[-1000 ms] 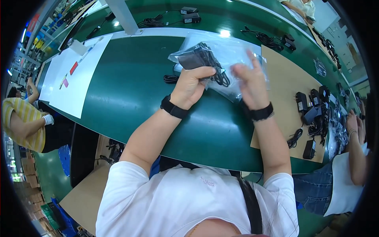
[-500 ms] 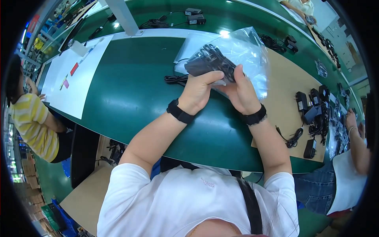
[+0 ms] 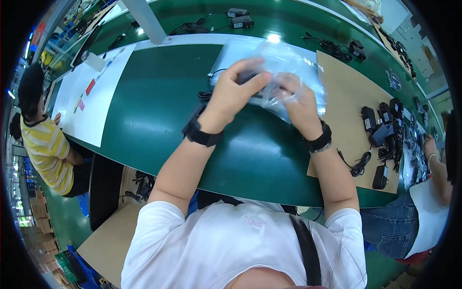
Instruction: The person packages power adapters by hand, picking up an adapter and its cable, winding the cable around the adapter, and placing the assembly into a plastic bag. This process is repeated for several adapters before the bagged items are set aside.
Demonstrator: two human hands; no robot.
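Two hands are close together above the green bench (image 3: 163, 101). The left hand (image 3: 232, 94) grips a dark adapter (image 3: 247, 76) between thumb and fingers; blur and knuckles hide most of it, so it may be inside the clear bag (image 3: 276, 95). The right hand (image 3: 301, 98), just beside it, pinches that crumpled plastic with bent fingers. Both forearms (image 3: 182, 169) stretch forward, wrists angled inward.

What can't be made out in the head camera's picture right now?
Head view, all:
Dark object: mostly hidden by the left hand.
Right hand: fingers blurred behind the clear plastic bag.
Coiled cable: partly covered by the left hand.
Co-worker at right: partly cut off by the dark fisheye rim.
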